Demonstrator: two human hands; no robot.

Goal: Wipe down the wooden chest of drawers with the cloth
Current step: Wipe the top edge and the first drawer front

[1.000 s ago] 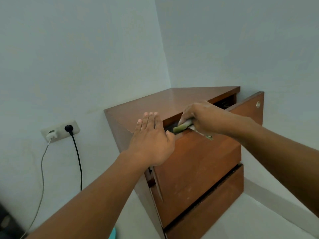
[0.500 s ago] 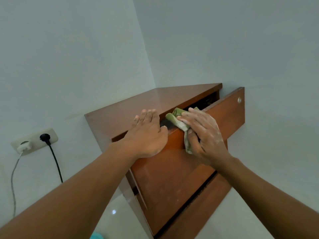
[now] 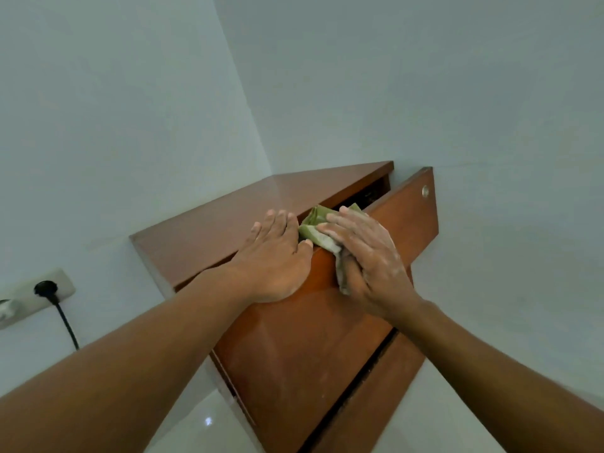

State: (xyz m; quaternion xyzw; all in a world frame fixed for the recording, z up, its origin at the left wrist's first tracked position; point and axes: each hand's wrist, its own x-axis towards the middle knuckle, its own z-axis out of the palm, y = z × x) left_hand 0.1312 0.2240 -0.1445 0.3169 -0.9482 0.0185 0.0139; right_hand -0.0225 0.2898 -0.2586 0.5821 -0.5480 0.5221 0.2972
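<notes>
The wooden chest of drawers stands in the room's corner, its top drawer pulled partly out. A green and white cloth drapes over the top edge of that drawer's front. My right hand lies flat on the cloth, fingers spread, pressing it against the drawer front. My left hand rests palm down on the chest's front top edge, just left of the cloth, fingers together and holding nothing. A lower drawer is shut below.
Pale walls meet in a corner behind the chest. A wall socket with a black plug and cable sits low on the left wall. Glossy white floor shows below. A round metal lock marks the drawer front.
My right hand came off the drawer's top edge and now presses the cloth flat on the drawer front. The view has tilted and moved closer. My left hand stayed on the chest.
</notes>
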